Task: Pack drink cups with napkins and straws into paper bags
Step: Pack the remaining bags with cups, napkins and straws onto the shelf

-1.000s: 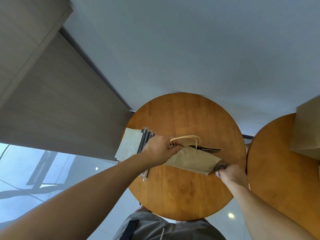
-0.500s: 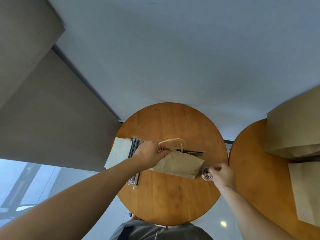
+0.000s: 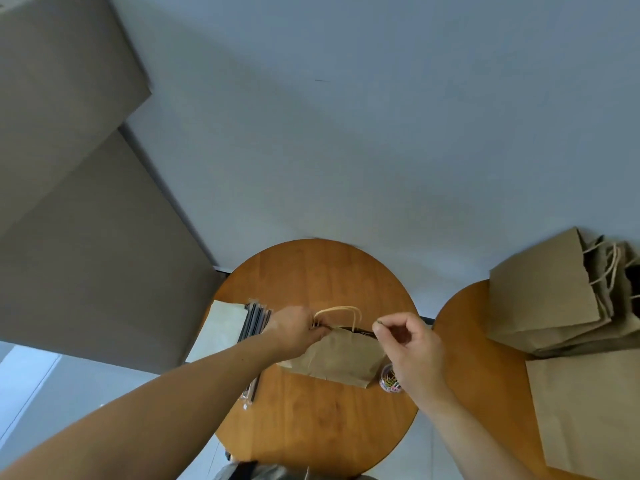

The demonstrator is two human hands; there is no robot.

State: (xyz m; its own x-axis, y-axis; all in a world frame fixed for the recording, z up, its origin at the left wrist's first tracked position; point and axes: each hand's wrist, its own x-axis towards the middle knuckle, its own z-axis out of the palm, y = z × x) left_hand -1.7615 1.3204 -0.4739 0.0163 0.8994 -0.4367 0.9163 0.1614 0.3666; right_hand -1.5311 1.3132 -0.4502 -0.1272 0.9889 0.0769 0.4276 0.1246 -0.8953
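A brown paper bag (image 3: 339, 358) with a cream twisted handle (image 3: 337, 310) stands on the round wooden table (image 3: 311, 427). My left hand (image 3: 294, 329) grips the bag's top edge at its left end, next to the handle. Raised beside the top right corner of the bag, my right hand (image 3: 412, 344) pinches a small dark clip between thumb and forefinger. Wrapped black straws (image 3: 254, 320) and a pale napkin stack (image 3: 216, 327) lie to the left, partly under my left arm. No cup is in sight.
A small clear tub of coloured paper clips (image 3: 389, 381) sits by the bag's right foot, below my right hand. On a second wooden table (image 3: 485, 375) to the right are upright paper bags (image 3: 543, 299) and a flat one (image 3: 588, 410).
My right hand has lifted from the clip tub up to the bag's top right corner, now pinching a clip. My left hand keeps its hold on the bag's top.
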